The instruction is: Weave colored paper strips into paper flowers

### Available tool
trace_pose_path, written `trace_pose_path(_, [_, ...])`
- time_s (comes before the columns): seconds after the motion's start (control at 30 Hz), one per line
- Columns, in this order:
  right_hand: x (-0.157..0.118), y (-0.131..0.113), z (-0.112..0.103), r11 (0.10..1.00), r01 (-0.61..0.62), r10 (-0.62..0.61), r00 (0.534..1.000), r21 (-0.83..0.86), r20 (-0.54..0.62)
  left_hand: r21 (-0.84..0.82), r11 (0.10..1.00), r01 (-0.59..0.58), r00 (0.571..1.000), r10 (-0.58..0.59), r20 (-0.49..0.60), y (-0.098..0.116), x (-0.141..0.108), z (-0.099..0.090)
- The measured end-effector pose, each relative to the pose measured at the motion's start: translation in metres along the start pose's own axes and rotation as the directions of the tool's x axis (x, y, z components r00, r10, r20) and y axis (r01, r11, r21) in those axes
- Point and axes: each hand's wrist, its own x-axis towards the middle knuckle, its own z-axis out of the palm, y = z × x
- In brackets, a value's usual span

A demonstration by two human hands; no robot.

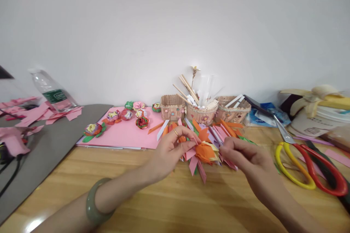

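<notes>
My left hand, with a ring and a green bangle, is closed in a pinch above a pile of cut coloured paper. A small pinkish bit shows at its fingertips, too blurred to name. My right hand is also closed in a pinch, at the pile's right side; what lies between its fingers is hidden. Between the two hands are an orange paper piece and pale yellow paper. Pink paper strips stick out toward me, with lilac, green and white strips behind.
Folded paper flowers sit on a pink paper sheet. Behind the pile stand small decorated baskets, one holding sticks and cotton swabs. Scissors with red and yellow handles lie right. A plastic bottle leans left; banana peel lies far right.
</notes>
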Motion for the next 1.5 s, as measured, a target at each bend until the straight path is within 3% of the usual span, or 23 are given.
trace_pose_path(0.07, [0.001, 0.002, -0.002, 0.999, 0.008, -0.002, 0.992, 0.047, -0.126, -0.117, 0.992, 0.052, 0.999, -0.051, 0.014, 0.0, 0.002, -0.002])
trace_pose_path(0.13, [0.003, 0.001, -0.003, 0.998, 0.001, 0.011, 0.985, 0.067, -0.169, -0.223, 0.969, 0.109, 0.993, -0.096, 0.069, 0.0, 0.004, -0.003])
trace_pose_path(0.33, [0.003, -0.005, 0.003, 0.998, -0.024, 0.019, 0.996, 0.061, 0.082, -0.382, 0.895, 0.228, 0.969, -0.171, 0.177, -0.003, 0.004, -0.002])
trace_pose_path(0.57, [-0.002, -0.003, 0.007, 0.997, 0.079, -0.079, 0.997, 0.024, 0.013, -0.28, 0.9, 0.334, 0.932, -0.27, 0.243, 0.005, 0.0, 0.003])
trace_pose_path(0.7, [-0.007, -0.002, 0.007, 0.97, 0.231, -0.234, 0.971, -0.071, -0.049, -0.134, 0.97, 0.204, 0.964, -0.175, 0.201, 0.008, -0.002, 0.001])
trace_pose_path(0.83, [-0.01, 0.002, 0.008, 0.865, 0.439, -0.47, 0.878, -0.243, -0.091, 0.03, 0.997, 0.066, 0.989, -0.07, 0.131, 0.005, -0.007, 0.003])
trace_pose_path(0.9, [-0.011, 0.003, 0.009, 0.818, 0.488, -0.533, 0.843, -0.304, -0.081, 0.105, 0.994, 0.033, 0.996, -0.041, 0.081, 0.003, -0.009, 0.006])
trace_pose_path(1.13, [-0.01, 0.001, 0.009, 0.743, 0.534, -0.612, 0.786, -0.404, -0.087, 0.215, 0.973, -0.087, 0.995, 0.096, -0.031, 0.003, -0.01, 0.011])
trace_pose_path(1.3, [-0.008, 0.003, 0.01, 0.709, 0.559, -0.652, 0.752, -0.431, -0.097, 0.304, 0.93, -0.205, 0.972, 0.229, -0.047, 0.001, -0.011, 0.01])
trace_pose_path(1.5, [-0.007, 0.007, 0.01, 0.661, 0.547, -0.681, 0.724, -0.514, -0.105, 0.36, 0.892, -0.273, 0.949, 0.311, -0.05, -0.001, -0.011, 0.01])
